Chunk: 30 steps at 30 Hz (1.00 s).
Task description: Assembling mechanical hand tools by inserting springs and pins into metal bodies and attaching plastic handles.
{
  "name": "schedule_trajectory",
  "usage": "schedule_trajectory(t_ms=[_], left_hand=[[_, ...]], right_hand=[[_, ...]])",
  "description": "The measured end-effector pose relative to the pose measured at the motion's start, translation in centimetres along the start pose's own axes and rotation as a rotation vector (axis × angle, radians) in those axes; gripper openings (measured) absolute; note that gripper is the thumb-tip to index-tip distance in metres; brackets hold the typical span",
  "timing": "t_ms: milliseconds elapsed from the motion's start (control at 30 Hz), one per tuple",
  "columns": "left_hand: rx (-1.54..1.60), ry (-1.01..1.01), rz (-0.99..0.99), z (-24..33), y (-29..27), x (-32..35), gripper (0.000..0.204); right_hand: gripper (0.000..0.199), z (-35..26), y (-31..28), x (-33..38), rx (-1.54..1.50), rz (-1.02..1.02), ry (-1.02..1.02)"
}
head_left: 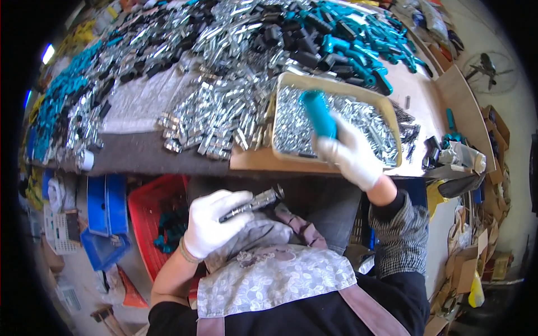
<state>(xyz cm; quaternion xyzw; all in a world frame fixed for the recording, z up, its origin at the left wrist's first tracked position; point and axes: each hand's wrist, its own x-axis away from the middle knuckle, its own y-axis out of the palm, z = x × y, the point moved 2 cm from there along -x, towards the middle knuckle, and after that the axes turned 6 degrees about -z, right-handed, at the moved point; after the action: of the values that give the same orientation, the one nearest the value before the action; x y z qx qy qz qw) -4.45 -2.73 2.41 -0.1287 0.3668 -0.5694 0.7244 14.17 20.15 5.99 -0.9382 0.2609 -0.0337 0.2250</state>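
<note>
My left hand (216, 221), in a white glove, is closed around a slim silver metal part (260, 200) with a notched surface. It is above my lap, just short of the table edge, and the part points up to the right. My right hand (354, 154), also gloved in white, grips a teal plastic tube-shaped handle (318, 112) by its lower end. The handle is tilted, its far end up and to the left, over a cream plastic tray (276, 115) filled with small shiny metal pieces (294, 126). Part of those pieces is hidden behind my right hand.
Left of the tray lies a heap of silver metal parts (210, 115). Black and teal handles (358, 53) pile up behind it. Springs (412, 131) lie to the right. Below the table edge are a red crate (140, 204) and blue bins (106, 204).
</note>
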Motion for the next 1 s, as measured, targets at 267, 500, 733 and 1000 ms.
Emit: schedule_trajectory(t_ms=[267,500,733,1000], left_hand=[[0.022,-0.073,-0.078,-0.2,-0.4,2.6,0.033],[0.015,0.022,-0.110,-0.1,0.3,3.2,0.032],[-0.006,0.056,-0.162,0.5,1.4,3.2,0.036],[-0.037,0.124,-0.267,0.9,1.7,3.0,0.047]], right_hand=[[0.053,0.6,3.8,6.9,0.093,-0.326,0.164],[0.058,-0.8,3.0,7.0,0.230,-0.338,0.191],[0.046,-1.4,6.5,6.4,0.127,-0.421,0.056],[0.053,0.8,8.9,6.4,-0.082,-0.471,0.116]])
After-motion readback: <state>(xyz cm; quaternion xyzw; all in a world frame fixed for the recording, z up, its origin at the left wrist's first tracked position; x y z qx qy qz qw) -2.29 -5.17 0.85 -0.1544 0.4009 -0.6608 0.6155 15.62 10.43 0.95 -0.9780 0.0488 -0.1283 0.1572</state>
